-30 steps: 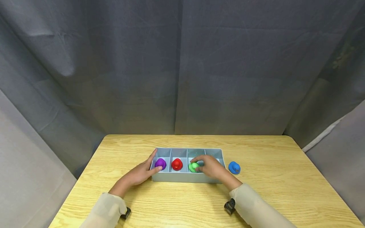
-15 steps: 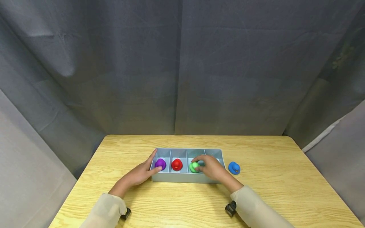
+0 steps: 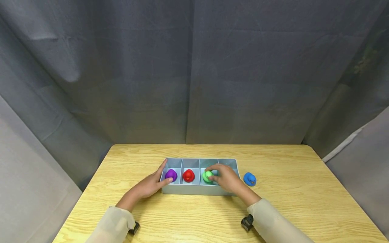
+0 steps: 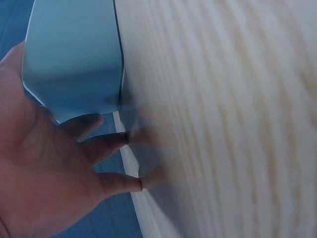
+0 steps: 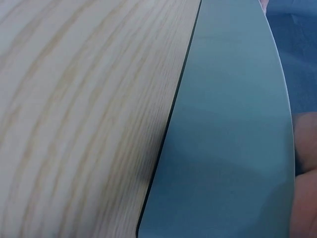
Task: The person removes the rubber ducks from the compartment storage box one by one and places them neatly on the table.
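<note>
A pale wood-grain table (image 3: pixel 182 219) lay beneath both hands, its grain running from side to side and its far corners rounded; ahead of the hands, a dark grey curtain (image 3: pixel 146 77) hung in creased folds behind the table's far edge, with a vertical seam roughly midway between them; lighter grey panels flanked the table, the left panel (image 3: pixel 27 179) out past the left hand (image 3: pixel 148 185) and the right panel (image 3: pixel 361 175) out past the right hand (image 3: pixel 226 178).

The hands were apart; the left hand lay along the near end of a grey-blue four-compartment tray (image 3: pixel 199 189), fingers extended and spread, thumb over the front rim, lower fingertips touching the wood; the right hand reached into the tray and seemed to pinch a green toy duck (image 3: pixel 207 176) between thumb and fingers, though the tray wall hid the grip from the right wrist view; the green toy duck sat in the third compartment from the left hand; a purple toy duck (image 3: pixel 171 174) was just beside the left thumb, a red toy duck (image 3: pixel 188 175) between the hands; a blue toy duck (image 3: pixel 250 179) rested on the table just beyond the tray, to the right of the right hand.
</note>
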`<state>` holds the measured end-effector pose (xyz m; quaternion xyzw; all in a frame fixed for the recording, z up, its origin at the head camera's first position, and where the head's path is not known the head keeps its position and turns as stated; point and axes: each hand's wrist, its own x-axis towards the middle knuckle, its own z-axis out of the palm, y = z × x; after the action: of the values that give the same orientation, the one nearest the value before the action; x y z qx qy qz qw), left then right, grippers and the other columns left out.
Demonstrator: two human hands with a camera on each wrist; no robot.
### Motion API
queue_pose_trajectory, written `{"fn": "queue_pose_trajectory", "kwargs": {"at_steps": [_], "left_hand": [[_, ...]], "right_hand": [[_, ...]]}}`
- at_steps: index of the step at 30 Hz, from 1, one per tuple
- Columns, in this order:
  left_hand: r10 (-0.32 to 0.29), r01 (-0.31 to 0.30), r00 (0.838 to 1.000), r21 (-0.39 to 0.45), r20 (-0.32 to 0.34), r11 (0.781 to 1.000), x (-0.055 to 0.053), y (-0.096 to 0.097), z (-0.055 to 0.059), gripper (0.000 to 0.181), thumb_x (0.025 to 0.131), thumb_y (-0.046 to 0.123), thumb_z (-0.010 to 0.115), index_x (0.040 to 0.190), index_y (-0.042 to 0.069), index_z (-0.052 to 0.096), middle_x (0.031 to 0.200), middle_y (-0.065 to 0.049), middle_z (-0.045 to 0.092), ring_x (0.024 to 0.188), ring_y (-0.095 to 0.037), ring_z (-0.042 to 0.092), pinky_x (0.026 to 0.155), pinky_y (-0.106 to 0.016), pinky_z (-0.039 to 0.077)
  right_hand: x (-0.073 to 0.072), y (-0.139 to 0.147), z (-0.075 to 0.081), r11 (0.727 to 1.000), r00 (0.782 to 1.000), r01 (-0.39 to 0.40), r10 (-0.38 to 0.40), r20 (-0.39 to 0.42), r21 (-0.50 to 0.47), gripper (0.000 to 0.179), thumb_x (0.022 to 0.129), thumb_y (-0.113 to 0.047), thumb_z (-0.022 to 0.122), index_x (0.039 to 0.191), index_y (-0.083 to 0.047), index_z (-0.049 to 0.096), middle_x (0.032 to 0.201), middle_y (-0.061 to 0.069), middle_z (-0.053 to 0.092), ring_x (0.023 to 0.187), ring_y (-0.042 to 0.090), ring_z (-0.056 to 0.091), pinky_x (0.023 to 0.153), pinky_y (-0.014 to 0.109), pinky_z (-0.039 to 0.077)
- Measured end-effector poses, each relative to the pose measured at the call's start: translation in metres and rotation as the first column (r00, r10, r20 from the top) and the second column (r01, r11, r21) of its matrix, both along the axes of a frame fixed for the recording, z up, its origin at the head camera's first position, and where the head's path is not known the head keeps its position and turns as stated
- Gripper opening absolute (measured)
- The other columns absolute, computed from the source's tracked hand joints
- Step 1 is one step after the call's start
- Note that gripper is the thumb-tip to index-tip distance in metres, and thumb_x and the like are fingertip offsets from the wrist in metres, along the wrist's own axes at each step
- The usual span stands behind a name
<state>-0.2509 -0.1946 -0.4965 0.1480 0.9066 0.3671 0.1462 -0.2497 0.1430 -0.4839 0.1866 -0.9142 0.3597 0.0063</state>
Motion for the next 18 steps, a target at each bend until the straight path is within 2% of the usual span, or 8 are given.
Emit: {"fn": "queue_pose_trajectory", "kwargs": {"at_steps": [5, 13, 18], "left_hand": [[-0.002, 0.002, 1.0, 0.008, -0.004, 1.0, 0.0001, -0.0004, 0.0001, 0.09, 0.103, 0.059, 0.054, 0.167, 0.033, -0.004, 0.17, -0.017, 0.017, 0.153, -0.044, 0.024, 0.122, -0.063, 0.022], [-0.008, 0.008, 1.0, 0.009, -0.012, 1.0, -0.0011, -0.0023, -0.0018, 0.092, 0.1, 0.065, 0.052, 0.166, 0.036, -0.004, 0.171, -0.016, 0.016, 0.153, -0.043, 0.025, 0.122, -0.063, 0.022], [-0.007, 0.007, 1.0, 0.01, -0.013, 1.0, -0.0022, -0.0016, -0.003, 0.09, 0.102, 0.06, 0.053, 0.167, 0.033, -0.003, 0.171, -0.015, 0.015, 0.154, -0.042, 0.024, 0.122, -0.063, 0.022]], "right_hand": [[-0.0009, 0.0013, 0.0009, 1.0, 1.0, 0.0, 0.0, 0.01, -0.019, 0.026, 0.093, -0.009, 0.077, 0.119, -0.013, 0.077, 0.122, 0.005, 0.072, 0.121, 0.032, 0.064, 0.1, 0.052, 0.052], [-0.0018, 0.0031, 0.0044, 0.999, 1.0, -0.01, 0.01, -0.011, -0.03, 0.028, 0.094, -0.009, 0.076, 0.122, -0.013, 0.076, 0.124, 0.005, 0.072, 0.122, 0.031, 0.063, 0.101, 0.052, 0.051], [0.0, 0.0059, 0.0089, 0.998, 0.999, -0.025, 0.023, -0.036, -0.053, 0.029, 0.093, -0.007, 0.076, 0.123, -0.01, 0.075, 0.123, 0.008, 0.072, 0.119, 0.034, 0.064, 0.099, 0.053, 0.052]]}}
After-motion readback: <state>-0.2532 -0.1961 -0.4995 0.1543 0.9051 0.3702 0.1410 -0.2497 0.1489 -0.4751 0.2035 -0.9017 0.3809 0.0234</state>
